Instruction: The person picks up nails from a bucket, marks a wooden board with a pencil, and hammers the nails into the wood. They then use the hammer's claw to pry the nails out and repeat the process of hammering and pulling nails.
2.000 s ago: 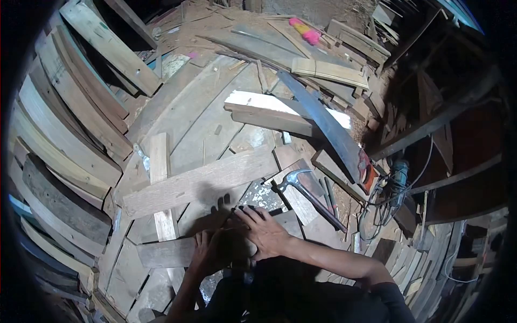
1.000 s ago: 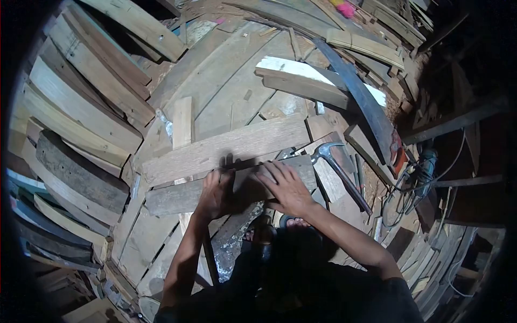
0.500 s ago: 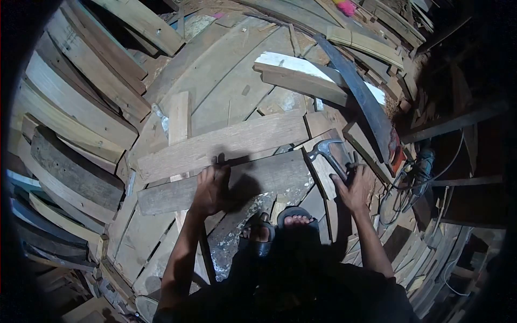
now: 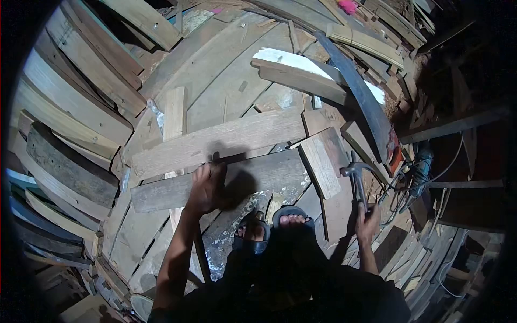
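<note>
In my right hand [image 4: 368, 223] is a claw hammer [image 4: 360, 183], gripped by its handle with the head pointing away from me. My left hand [image 4: 207, 185] rests over a dark grey plank [image 4: 269, 175], fingers curled together near its far edge; whatever they pinch is hidden in shadow. Just beyond lies a paler plank [image 4: 247, 133], roughly parallel to the dark one. Both cross a light wooden strip [image 4: 175, 113] at their left part. A short pale board [image 4: 322, 167] lies between the planks and the hammer.
My sandalled feet [image 4: 293, 218] stand close to the dark plank. A handsaw [image 4: 358, 94] with a red handle leans over a white-topped beam [image 4: 301, 78]. A corded power tool [image 4: 423, 164] lies at right. Curved timbers [image 4: 75, 161] line the left side.
My right hand has drawn back toward me with the hammer, which now stands more upright in view, away from the short board. My left hand stays on the dark plank.
</note>
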A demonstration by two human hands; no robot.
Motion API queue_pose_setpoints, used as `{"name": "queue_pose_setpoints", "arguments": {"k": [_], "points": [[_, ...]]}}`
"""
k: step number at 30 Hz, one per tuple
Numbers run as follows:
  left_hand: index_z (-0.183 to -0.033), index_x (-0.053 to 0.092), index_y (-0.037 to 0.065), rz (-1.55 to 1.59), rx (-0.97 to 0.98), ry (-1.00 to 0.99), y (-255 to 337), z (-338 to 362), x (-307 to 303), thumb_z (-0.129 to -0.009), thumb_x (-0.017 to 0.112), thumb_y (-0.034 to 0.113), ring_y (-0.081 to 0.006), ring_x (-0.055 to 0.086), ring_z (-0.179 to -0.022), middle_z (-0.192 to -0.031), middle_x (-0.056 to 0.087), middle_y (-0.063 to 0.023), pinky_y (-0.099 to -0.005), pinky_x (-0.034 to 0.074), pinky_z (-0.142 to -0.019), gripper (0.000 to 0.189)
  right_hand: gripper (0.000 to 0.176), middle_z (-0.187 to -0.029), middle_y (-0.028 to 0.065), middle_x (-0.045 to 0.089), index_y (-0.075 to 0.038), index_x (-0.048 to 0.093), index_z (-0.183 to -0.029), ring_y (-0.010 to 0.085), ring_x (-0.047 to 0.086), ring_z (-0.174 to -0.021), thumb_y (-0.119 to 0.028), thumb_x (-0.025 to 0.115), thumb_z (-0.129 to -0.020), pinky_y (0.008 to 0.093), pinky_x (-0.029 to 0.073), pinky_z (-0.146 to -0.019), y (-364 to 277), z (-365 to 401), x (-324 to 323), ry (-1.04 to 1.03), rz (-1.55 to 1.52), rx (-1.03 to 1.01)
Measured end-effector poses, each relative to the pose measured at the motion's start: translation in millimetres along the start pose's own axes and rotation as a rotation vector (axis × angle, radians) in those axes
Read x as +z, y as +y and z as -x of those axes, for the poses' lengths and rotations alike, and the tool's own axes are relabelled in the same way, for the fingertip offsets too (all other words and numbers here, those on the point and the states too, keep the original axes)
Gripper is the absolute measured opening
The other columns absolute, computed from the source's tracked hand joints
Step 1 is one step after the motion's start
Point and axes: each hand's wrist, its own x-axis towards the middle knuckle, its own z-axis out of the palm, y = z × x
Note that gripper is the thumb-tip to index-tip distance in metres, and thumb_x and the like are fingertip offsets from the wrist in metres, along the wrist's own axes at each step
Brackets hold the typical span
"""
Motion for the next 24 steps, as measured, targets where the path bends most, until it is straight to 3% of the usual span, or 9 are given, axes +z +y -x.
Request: {"name": "queue_pose_setpoints", "arguments": {"k": [3, 5, 7, 11, 13, 17, 20, 22, 24], "points": [[-0.156, 0.049, 0.009, -0.012, 0.002, 0.005, 9, -1, -9, -0.069, 0.090, 0.047, -0.0455, 0.052, -0.118, -0.132, 0.055, -0.0220, -0.0548, 0.039, -0.102, 0.104, 0.046, -0.085, 0.0160, 0.060, 0.004, 0.060, -0.100, 0.0287, 0.056, -0.077, -0.040, 0.075, -0.103, 0.0447, 0.048, -0.075, 32, 16, -19, 0.005, -0.006, 0.182], [-0.155, 0.049, 0.009, -0.018, 0.001, 0.020, 7, -1, -2, -0.068, 0.091, 0.046, -0.0457, 0.052, -0.118, -0.132, 0.055, -0.0216, -0.0547, 0.039, -0.102, 0.103, 0.048, -0.083, 0.0155, 0.059, 0.004, 0.060, -0.100, 0.0280, 0.054, -0.075, -0.042, 0.075, -0.103, 0.0442, 0.047, -0.072, 29, 18, -32, -0.010, 0.107, 0.285], [-0.155, 0.049, 0.009, -0.023, 0.026, 0.045, 5, -1, -1, -0.068, 0.091, 0.047, -0.0459, 0.052, -0.116, -0.131, 0.055, -0.0221, -0.0552, 0.039, -0.101, 0.104, 0.052, -0.078, 0.0103, 0.057, 0.004, 0.061, -0.099, 0.0217, 0.051, -0.071, -0.047, 0.072, -0.104, 0.0404, 0.046, -0.066, 64, 27, -28, 0.015, 0.149, 0.195], [-0.154, 0.049, 0.010, -0.003, 0.028, 0.032, 10, -1, -5, -0.068, 0.091, 0.047, -0.0460, 0.052, -0.115, -0.129, 0.055, -0.0222, -0.0554, 0.039, -0.100, 0.103, 0.048, -0.081, 0.0097, 0.059, 0.002, 0.062, -0.097, 0.0198, 0.054, -0.074, -0.044, 0.073, -0.104, 0.0389, 0.047, -0.070, 60, 33, -18, 0.054, 0.029, 0.210], [-0.153, 0.051, 0.010, -0.010, 0.006, 0.014, 12, -3, -5, -0.068, 0.091, 0.047, -0.0460, 0.052, -0.117, -0.129, 0.055, -0.0217, -0.0552, 0.038, -0.102, 0.101, 0.039, -0.088, 0.0147, 0.063, 0.003, 0.064, -0.101, 0.0262, 0.059, -0.079, -0.034, 0.075, -0.103, 0.0415, 0.050, -0.075, 71, 37, -13, 0.064, 0.107, 0.188], [-0.153, 0.051, 0.011, -0.027, 0.000, 0.008, 12, -3, -3, -0.068, 0.091, 0.049, -0.0462, 0.051, -0.117, -0.129, 0.054, -0.0228, -0.0560, 0.038, -0.103, 0.102, 0.032, -0.090, 0.0139, 0.065, 0.002, 0.065, -0.101, 0.0239, 0.060, -0.082, -0.029, 0.075, -0.103, 0.0406, 0.051, -0.077, 71, 25, -10, 0.060, -0.048, 0.172], [-0.154, 0.051, 0.011, -0.056, 0.002, -0.027, 2, -1, 2, -0.068, 0.091, 0.051, -0.0468, 0.050, -0.119, -0.130, 0.053, -0.0239, -0.0565, 0.038, -0.103, 0.103, 0.026, -0.094, 0.0126, 0.064, 0.000, 0.066, -0.101, 0.0222, 0.061, -0.087, -0.023, 0.075, -0.103, 0.0381, 0.051, -0.082, 9, -9, -17, -0.001, -0.152, 0.225], [-0.154, 0.051, 0.011, -0.053, 0.012, -0.021, -3, 2, 5, -0.067, 0.091, 0.052, -0.0474, 0.050, -0.120, -0.131, 0.053, -0.0247, -0.0570, 0.037, -0.104, 0.105, 0.027, -0.100, 0.0133, 0.066, 0.001, 0.068, -0.110, 0.0233, 0.063, -0.092, -0.023, 0.077, -0.101, 0.0375, 0.052, -0.084, -19, -34, -6, -0.018, -0.111, -0.063], [-0.155, 0.051, 0.011, -0.012, 0.032, 0.020, -5, 2, 5, -0.066, 0.092, 0.052, -0.0480, 0.049, -0.121, -0.133, 0.053, -0.0253, -0.0575, 0.038, -0.105, 0.107, 0.046, -0.114, 0.0211, 0.066, 0.001, 0.064, -0.124, 0.0362, 0.065, -0.106, -0.025, 0.086, -0.091, 0.0439, 0.051, -0.095, -61, -57, 11, -0.131, -0.097, -0.153]]}}
